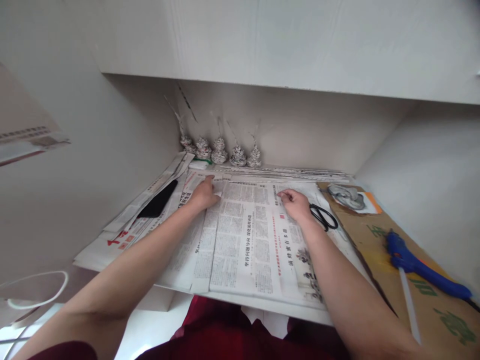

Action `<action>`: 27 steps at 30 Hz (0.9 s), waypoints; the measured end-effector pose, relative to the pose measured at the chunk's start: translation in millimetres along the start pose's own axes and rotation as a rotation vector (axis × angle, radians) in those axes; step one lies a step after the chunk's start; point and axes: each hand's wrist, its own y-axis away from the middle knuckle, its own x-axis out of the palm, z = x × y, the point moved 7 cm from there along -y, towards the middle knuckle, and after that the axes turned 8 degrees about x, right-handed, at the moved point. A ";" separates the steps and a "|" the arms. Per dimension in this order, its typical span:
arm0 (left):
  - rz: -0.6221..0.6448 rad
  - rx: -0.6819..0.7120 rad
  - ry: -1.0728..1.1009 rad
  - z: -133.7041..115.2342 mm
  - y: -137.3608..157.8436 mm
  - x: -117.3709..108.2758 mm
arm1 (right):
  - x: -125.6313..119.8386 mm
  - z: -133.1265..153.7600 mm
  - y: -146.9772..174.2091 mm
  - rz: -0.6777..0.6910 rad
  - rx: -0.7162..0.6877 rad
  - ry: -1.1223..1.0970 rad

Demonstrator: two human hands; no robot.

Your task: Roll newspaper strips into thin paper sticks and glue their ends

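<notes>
Sheets of newspaper (240, 240) cover the desk in front of me. My left hand (205, 194) rests on their far left part, beside a narrow folded newspaper strip (210, 240); its index finger is stretched forward and its thumb stands apart. Over the right part of the print, my right hand (296, 204) has thumb and fingertips pinched together. Whatever lies between those fingertips, if anything, is too small to tell. Black-handled scissors (324, 218) lie just right of my right wrist, partly hidden.
Several gourd-shaped woven paper pieces (219, 151) stand along the back wall. Thin rolled paper sticks (292, 173) lie before it. A black phone-like slab (158, 200) is at left. A blue glue gun (416, 262) rests on cardboard (420, 310) at right. A shelf (277, 45) overhangs the desk.
</notes>
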 end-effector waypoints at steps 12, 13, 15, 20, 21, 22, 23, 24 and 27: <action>-0.061 0.063 0.584 12.1 1.3 13.9 | -1.8 2.8 2.3 -0.001 -0.012 -0.019; -0.028 0.092 0.664 4.2 4.1 17.0 | -1.8 3.1 2.4 -0.003 -0.015 -0.015; 0.023 0.124 0.774 -10.4 10.3 22.1 | -1.5 3.7 2.4 -0.003 -0.021 -0.005; 0.078 0.139 0.871 -29.7 18.8 28.5 | -1.2 3.9 2.0 -0.011 -0.034 0.008; 0.089 0.144 0.920 -31.5 19.0 29.0 | -1.3 3.7 2.0 -0.015 -0.033 0.011; 0.095 0.149 0.976 -32.4 18.7 29.0 | -1.3 3.5 1.9 -0.014 -0.031 0.014; 0.092 0.150 1.032 -32.4 18.0 28.4 | -1.1 3.3 1.9 -0.011 -0.030 0.016; 0.079 0.145 1.076 -31.2 17.0 27.6 | -0.8 3.3 2.0 -0.006 -0.030 0.018; 0.006 0.077 1.116 -21.4 13.5 26.8 | 0.3 5.7 3.0 0.016 -0.046 0.033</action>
